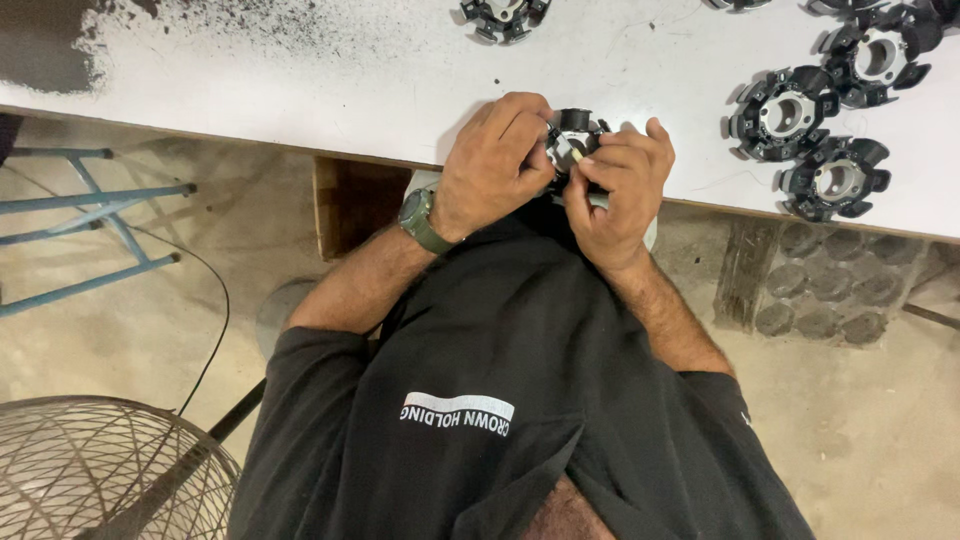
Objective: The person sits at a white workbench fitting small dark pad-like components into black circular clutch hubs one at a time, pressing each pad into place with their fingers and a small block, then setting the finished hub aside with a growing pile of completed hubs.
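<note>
Both hands, left hand and right hand, are pinching a black finned ring in a narrow grip over the white surface edge; slipping fingers could be dropping it floorward.

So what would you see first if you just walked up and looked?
First, the left hand and right hand, both pinching a small black ring-shaped part at the near edge of the white table. Next, more black finned rings lie on the table to the right. A round wire fan guard sits bottom left.
</note>
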